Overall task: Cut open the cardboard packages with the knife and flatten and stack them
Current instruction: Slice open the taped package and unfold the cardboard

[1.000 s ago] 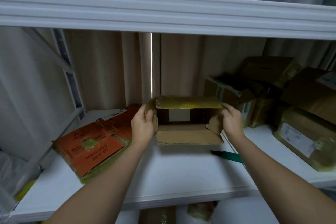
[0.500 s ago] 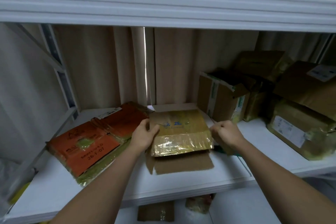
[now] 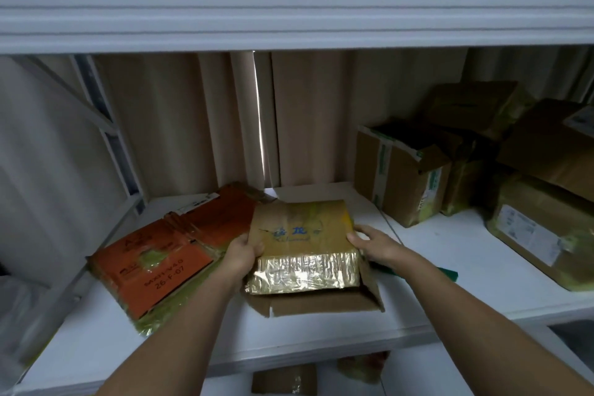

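Between my hands on the shelf (image 3: 321,328), I see the taped package (image 3: 302,244): left hand (image 3: 242,254) grasps its 9 o'clock edge, right hand (image 3: 377,244) its 3 o'clock edge. Flattened orange box (image 3: 160,264) at 9 o'clock reads "26-F-07".

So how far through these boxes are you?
Done: flattened orange boxes lie stacked on the shelf's left side. In hand: the left hand and right hand hold a taped box, its bottom flaps open but not yet flat. Left: several boxes stand on the right. The green knife lies by the right arm.
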